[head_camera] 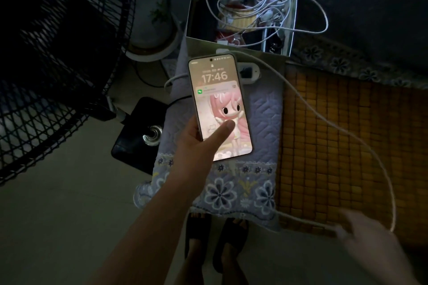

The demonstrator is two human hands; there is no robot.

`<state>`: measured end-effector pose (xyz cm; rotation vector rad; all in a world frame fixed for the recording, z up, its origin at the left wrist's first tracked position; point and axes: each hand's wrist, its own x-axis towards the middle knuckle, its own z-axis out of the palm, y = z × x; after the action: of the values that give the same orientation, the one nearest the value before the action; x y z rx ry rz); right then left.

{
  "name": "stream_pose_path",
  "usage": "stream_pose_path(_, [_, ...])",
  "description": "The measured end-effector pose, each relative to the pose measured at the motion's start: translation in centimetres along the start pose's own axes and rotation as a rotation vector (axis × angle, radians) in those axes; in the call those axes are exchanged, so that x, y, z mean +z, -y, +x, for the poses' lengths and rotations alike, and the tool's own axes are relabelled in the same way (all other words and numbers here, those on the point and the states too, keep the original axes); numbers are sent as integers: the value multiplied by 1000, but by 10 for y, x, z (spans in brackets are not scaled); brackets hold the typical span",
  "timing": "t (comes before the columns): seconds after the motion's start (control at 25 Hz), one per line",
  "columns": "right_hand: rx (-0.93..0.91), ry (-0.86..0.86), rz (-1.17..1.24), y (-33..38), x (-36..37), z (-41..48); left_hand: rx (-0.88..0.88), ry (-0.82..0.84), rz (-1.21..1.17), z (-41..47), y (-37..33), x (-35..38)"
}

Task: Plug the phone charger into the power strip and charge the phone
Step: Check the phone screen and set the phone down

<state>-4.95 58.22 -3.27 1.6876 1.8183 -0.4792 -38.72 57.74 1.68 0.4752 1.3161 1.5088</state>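
My left hand holds a lit phone above a quilted floral cloth; the thumb lies across its screen, which reads 17:46. A white plug sits in the phone's bottom edge. Its white charging cable loops right from a white power strip that lies behind the phone's top, partly hidden. A dark charger is seated in the strip. My right hand is blurred at the lower right, near the cable's loop; I cannot tell whether it grips it.
An open box of tangled white cables stands behind the strip. A large black fan with its base fills the left. A bamboo mat covers the bed to the right. My feet in dark slippers stand below.
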Motion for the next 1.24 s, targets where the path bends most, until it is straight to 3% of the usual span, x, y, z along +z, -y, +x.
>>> stream_pose_path(0.08, [78, -253, 169, 8, -36, 10, -42, -18, 9, 0, 6, 0])
stream_pose_path(0.2, [-21, -196, 220, 36, -76, 31, -108, -59, 41, 2, 18, 5])
stream_pose_path(0.32, [-257, -4, 650, 85, -96, 17, -144, -83, 34, 3, 26, 11])
stream_pose_path(0.4, [-412, -34, 970, 124, -99, -14, -154, -82, 27, 3, 30, 13])
stream_pose_path(0.48, [-491, -141, 1095, 153, -94, -40, -155, -87, 37, 3, 30, 17])
stream_pose_path(0.56, [-522, -259, 1056, 173, -84, -49, -156, -94, 63, 2, 31, 19])
stream_pose_path(0.76, [-358, -390, 900, 195, -74, -41, -203, -88, 53, -1, 32, 26])
stream_pose_path(0.88, [-327, -450, 908, 194, -71, -36, -276, -71, -109, 3, 30, 30])
stream_pose_path(0.96, [-315, -469, 943, 193, -69, -34, -342, -43, -191, 5, 26, 31])
stream_pose_path(1.08, [-328, -455, 971, 185, -68, -29, -361, -50, -117, 10, 25, 28])
stream_pose_path(1.24, [-413, -411, 928, 163, -70, -14, -255, -154, -168, 29, 13, 8])
